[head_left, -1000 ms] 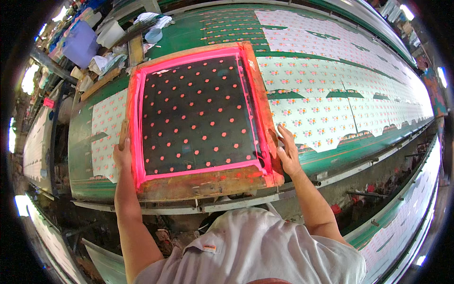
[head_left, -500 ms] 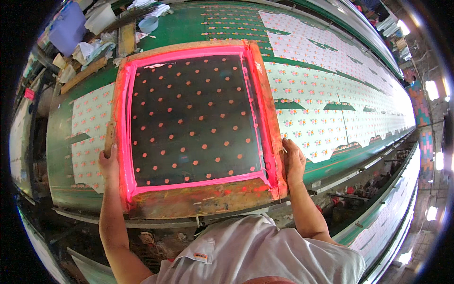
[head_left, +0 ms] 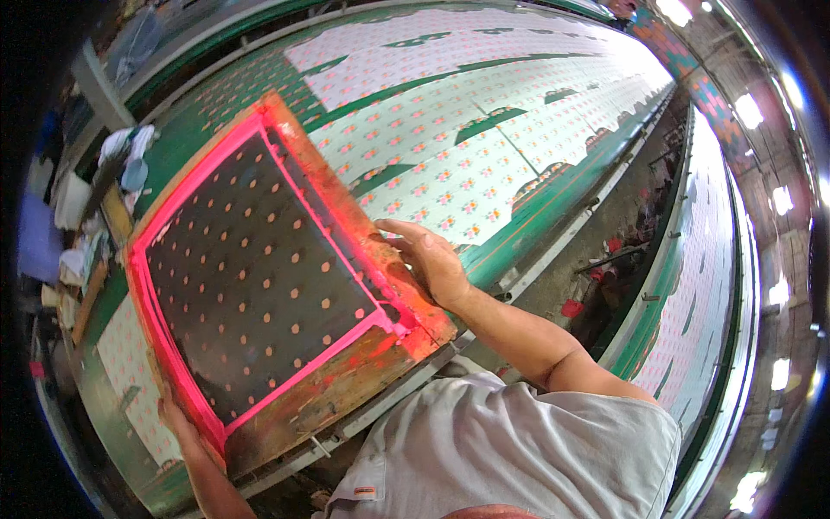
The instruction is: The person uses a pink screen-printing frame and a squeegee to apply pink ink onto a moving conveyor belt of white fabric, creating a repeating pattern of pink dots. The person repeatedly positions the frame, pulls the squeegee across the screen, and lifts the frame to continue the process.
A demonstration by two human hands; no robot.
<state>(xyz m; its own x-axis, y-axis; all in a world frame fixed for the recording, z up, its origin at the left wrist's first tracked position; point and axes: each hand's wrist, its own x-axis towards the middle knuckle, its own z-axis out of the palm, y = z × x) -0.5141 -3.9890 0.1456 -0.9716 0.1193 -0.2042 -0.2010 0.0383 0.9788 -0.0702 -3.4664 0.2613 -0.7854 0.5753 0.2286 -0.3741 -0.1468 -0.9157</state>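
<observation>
A screen-printing frame of stained wood lies on the long green table in front of me. Its dark mesh carries rows of small orange-pink dots and is bordered in bright pink. My left hand grips the frame's left side near the close corner; its fingertips are partly hidden by the frame's edge. On the right rail rests my right hand, fingers stretched and apart across the paint-smeared wood.
Flower-printed white pieces spread along the green table to the right; another printed piece lies left of the frame. A blue bowl, cloths and tubs crowd the far left. A second long table stands across an aisle.
The view has swung to the right, so the frame now appears slanted and further left. My right hand's fingers have spread over the rail. My left hand stays at the left side.
</observation>
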